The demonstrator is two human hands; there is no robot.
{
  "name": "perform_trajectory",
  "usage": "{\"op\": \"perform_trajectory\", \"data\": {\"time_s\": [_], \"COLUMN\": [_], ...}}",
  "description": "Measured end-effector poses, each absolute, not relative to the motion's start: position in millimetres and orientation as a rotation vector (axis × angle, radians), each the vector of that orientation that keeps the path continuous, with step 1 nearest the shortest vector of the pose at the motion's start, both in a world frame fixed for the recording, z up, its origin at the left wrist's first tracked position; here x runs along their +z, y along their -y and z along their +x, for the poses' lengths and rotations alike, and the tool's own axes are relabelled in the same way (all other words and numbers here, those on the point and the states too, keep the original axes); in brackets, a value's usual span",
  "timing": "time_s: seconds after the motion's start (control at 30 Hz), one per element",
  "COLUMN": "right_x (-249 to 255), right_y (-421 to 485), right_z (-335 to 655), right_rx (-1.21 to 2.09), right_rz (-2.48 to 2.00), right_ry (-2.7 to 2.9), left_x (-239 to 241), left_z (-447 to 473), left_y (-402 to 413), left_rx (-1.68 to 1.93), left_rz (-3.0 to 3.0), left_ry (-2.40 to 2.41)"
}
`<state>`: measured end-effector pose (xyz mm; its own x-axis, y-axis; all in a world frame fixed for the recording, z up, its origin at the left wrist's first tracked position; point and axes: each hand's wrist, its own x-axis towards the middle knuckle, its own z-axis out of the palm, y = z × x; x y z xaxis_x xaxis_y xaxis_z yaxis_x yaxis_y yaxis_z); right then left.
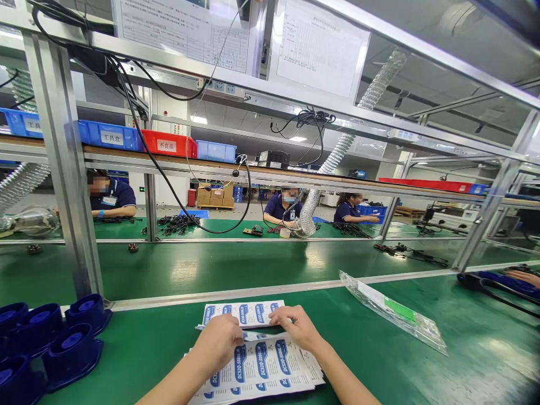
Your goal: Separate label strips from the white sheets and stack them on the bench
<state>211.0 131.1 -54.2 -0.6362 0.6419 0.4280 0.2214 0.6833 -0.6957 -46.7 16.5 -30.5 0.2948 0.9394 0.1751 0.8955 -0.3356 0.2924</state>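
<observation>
1. Landmark: stack of label sheets (270, 365), white with blue "DCS2Q-5000L"-type print, flat on green bench (147, 343), right in front of the person. Several layers, edges uneven.
2. Upper label sheet (248, 310): same print, at the far edge of the stack. Can't tell if joined to it.
3. Left hand (221, 340): over the far left part of the stack. Fingers bunched together, tips turned down at the gap between stack and upper label sheet. Pinching paper or not: can't tell, tips hidden.
4. Right hand (297, 327): at the far right corner of the stack, fingers bent, thumb near index, tips on the right end of upper label sheet. Firm pinch or only touch: can't tell.
5. Clear plastic bag (392, 312), green patch inside: right of the stack and farther off, apart from it.
6. Dark blue round parts (71, 349): group well left of the stack.
7. Metal post (63, 169): left of the stack, beyond the round parts.
8. Shelf with red bin (169, 145) and blue bin (216, 152): above and beyond the stack.
9. Three co-workers in dark shirts, seated well beyond the stack; black cables (179, 224) on their bench.
10. Another person's hand (525, 277): far right of the stack.
</observation>
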Motion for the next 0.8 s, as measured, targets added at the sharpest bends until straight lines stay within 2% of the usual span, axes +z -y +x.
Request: {"op": "perform_trajectory", "data": {"time_s": [0.1,0.17,0.27,0.43,0.63,0.8], "right_x": [-58,-61,-64,-60,-71,-68], "right_y": [-138,-142,-143,-137,-144,-143], "right_z": [219,222,220,209,209,208], "right_rx": [0.875,0.738,0.504,0.234,-0.039,-0.028], "right_rz": [-0.790,-0.891,-0.936,-0.807,-0.704,-0.536], "right_ry": [2.128,2.238,2.466,2.665,2.643,2.493], "left_x": [-19,-16,-17,-26,-42,-47], "left_z": [-46,-45,-46,-52,-58,-54], "left_y": [-9,-4,-2,-12,-20,-20], "left_rx": [0.358,0.307,0.433,0.712,0.763,0.789], "left_rz": [2.223,2.105,2.037,2.045,2.158,2.366], "left_ry": [-1.739,-1.736,-1.669,-1.739,-1.827,-1.805]}}
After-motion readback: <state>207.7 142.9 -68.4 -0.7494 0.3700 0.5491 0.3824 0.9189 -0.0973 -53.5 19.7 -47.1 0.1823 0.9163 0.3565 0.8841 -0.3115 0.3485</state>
